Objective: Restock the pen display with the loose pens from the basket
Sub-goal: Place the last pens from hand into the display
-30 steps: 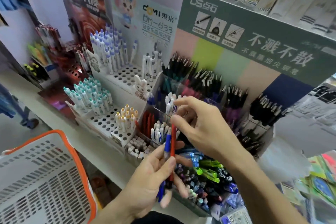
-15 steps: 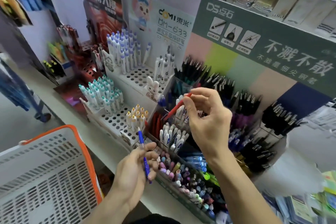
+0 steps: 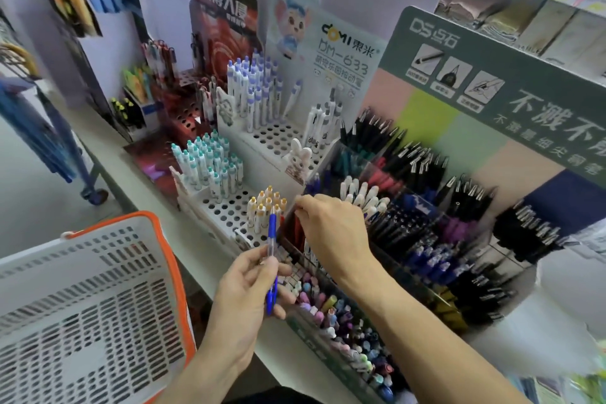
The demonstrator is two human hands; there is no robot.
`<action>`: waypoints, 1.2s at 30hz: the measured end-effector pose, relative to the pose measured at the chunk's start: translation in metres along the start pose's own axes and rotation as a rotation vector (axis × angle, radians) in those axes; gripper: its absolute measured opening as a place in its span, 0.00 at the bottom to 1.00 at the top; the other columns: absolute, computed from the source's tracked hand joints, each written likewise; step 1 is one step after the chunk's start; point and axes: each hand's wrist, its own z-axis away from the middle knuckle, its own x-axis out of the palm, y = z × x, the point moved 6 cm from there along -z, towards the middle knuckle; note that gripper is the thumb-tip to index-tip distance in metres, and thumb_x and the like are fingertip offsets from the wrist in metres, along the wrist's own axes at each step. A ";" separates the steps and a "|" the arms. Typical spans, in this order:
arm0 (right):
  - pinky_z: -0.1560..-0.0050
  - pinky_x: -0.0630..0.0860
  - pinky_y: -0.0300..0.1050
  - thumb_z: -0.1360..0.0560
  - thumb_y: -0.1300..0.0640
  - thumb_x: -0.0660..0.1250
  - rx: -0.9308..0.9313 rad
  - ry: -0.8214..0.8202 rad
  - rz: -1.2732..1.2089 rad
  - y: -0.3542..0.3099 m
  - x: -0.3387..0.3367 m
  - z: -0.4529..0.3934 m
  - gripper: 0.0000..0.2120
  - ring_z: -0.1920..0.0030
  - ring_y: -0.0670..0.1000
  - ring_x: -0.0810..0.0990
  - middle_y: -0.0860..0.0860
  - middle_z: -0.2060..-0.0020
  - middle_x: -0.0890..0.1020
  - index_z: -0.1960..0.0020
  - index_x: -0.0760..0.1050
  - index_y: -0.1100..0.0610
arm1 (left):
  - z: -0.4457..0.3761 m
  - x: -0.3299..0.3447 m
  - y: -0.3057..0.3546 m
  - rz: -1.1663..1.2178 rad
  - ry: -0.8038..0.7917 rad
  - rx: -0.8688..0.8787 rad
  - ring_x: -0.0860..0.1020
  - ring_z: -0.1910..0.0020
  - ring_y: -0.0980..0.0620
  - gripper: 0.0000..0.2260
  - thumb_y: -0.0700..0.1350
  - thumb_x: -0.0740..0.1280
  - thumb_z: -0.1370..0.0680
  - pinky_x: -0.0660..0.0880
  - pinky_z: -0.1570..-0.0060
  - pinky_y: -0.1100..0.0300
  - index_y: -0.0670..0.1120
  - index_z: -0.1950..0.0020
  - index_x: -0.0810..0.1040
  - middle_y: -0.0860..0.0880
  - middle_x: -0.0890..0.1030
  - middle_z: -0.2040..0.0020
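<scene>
the left hand (image 3: 249, 285) grips a blue pen (image 3: 271, 259) between thumb and fingers, the pen's long axis near upright, cap end up and tip end down past the palm. the right hand (image 3: 331, 229) is lowered over the compartment of red pens (image 3: 296, 229) at the front left corner of the dark pen display (image 3: 426, 239), fingertips curled together as in a pinch; whether they grasp a pen cannot be told, since the hand covers that spot. the relation that governs the coming move: the blue pen stands just left of and below the right hand, near it but apart, and the compartments showing blue caps (image 3: 429, 259) lie to the right, beyond the right wrist. in judgement the right hand is the nearer to those slots, so the pen would need passing across or the left hand would have to reach past the right forearm. the pen barrel is slim, smooth plastic, partly clear in its middle, likely slippery under a light pinch. the display's dividers look like clear rigid plastic, narrow and densely packed, so entry calls for an upright pen. the white perforated stand (image 3: 229, 207) beside it holds stubby pens in round holes. the basket (image 3: 85, 298), white slotted plastic with an orange rim, sits at lower left, well apart from both hands; no loose pens show in the visible part.
</scene>
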 end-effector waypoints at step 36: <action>0.60 0.83 0.51 0.22 0.60 0.72 0.155 0.424 -0.332 0.060 -0.094 -0.024 0.13 0.64 0.53 0.84 0.52 0.58 0.86 0.39 0.76 0.60 | -0.064 0.071 0.054 -0.928 -0.088 0.576 0.68 0.30 0.54 0.23 0.44 0.63 0.18 0.60 0.29 0.64 0.45 0.23 0.64 0.50 0.72 0.31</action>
